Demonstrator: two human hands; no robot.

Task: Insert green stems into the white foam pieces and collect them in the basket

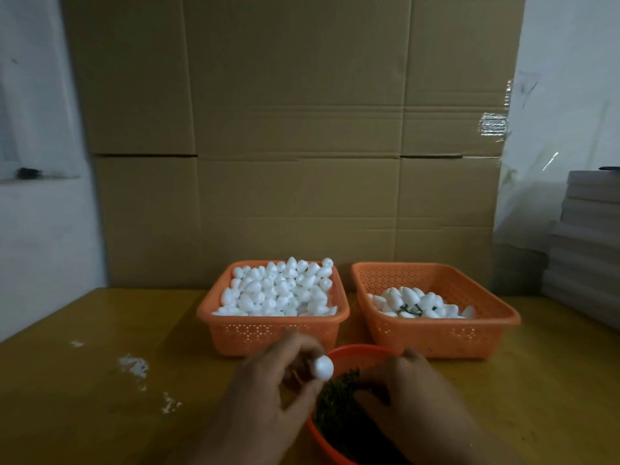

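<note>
A large sheet of cardboard (295,135) stands upright at the back and fills most of the view, with white wall (37,129) to either side and a stack of grey boards (587,236) at the right edge. In front of it lies the yellow-brown desk (100,380), dotted on its left part with small white crumbs (136,365).

Two orange perforated baskets sit side by side at the back of the desk. The left basket (272,330) is heaped to the rim with plain white foam pieces (278,290). The right basket (436,333) holds a smaller pile of finished pieces (419,305), some with dark green stems showing among them.

Nearer the person, just in front of the two baskets, is a round orange bowl (355,351) filled with loose green stems (339,397).

The right hand (416,397) reaches into the bowl with its fingers curled down among the stems; whether it grips one cannot be told. The left hand (268,391) hovers at the bowl's left rim and pinches a single white foam piece (322,366) between thumb and fingertips, the rounded end pointing toward the baskets.
</note>
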